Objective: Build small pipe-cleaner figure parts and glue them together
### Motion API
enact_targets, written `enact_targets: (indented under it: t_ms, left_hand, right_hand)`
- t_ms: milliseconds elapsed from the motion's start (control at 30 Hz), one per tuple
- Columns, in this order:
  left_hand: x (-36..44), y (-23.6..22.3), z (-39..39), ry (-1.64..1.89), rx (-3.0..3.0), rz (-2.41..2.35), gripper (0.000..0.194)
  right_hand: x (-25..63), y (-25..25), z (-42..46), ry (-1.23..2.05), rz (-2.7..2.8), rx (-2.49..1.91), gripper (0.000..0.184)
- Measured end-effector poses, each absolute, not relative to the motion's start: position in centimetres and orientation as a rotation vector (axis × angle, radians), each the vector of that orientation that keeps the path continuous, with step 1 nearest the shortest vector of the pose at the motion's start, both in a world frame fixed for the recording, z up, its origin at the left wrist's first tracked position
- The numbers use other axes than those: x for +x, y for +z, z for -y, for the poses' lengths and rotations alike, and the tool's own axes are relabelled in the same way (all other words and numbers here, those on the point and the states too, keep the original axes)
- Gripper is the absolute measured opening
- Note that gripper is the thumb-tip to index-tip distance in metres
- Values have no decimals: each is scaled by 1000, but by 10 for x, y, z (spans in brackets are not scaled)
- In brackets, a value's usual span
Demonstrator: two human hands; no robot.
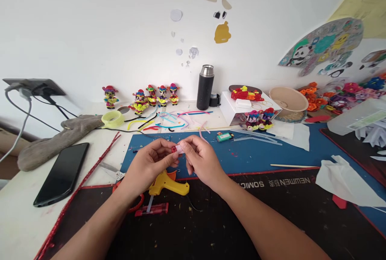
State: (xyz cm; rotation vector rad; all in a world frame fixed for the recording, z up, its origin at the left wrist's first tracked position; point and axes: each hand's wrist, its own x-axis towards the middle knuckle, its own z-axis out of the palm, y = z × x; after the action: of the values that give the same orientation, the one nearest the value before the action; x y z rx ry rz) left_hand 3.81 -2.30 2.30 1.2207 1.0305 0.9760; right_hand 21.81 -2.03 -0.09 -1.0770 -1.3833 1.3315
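Between both hands is a small piece, red and glittery at one end [173, 149] and pale pinkish-white at the other [179, 149]. My left hand [152, 163] pinches the red end. The fingers of my right hand [200, 157] are closed on the pale end. Much of the piece is covered by fingertips. Below the hands lies a yellow glue gun [170, 184] with a translucent glue stick [150, 203] at its rear. Red-handled scissors [138, 205] are partly hidden under my left forearm, near a red object [159, 208].
A phone [62, 173] and long red glittery stems [87, 177] lie left. Pipe cleaner pieces [169, 119], several small figures [150, 95] and a black bottle [205, 87] stand or lie along the back. Glue sticks [259, 137] and white tissue [340, 179] are right.
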Motion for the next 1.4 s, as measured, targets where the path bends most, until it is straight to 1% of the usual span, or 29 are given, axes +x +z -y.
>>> enact_targets:
  t_ms: [333, 633, 833, 1000, 1233, 1400]
  left_hand:
    - [38, 25, 27, 982, 1293, -1082, 34]
    - [33, 17, 18, 943, 1205, -971, 36]
    - [32, 17, 19, 1019, 1214, -995, 34]
    - [34, 16, 21, 1124, 1310, -1070, 32]
    - [35, 20, 23, 1101, 1331, -1104, 34]
    - [36, 21, 26, 1133, 1401, -1146, 32]
  right_hand:
    - [218, -1, 21, 1346, 1389, -1060, 31]
    - [218, 0, 21, 1328, 1361, -1057, 32]
    - [216, 4, 22, 1393, 1333, -1010, 30]
    - [217, 2, 20, 1466, 1273, -994, 39]
    - [218, 0, 17, 1570, 1231, -947, 47]
    - [218, 2, 16, 1616, 1211, -979, 50]
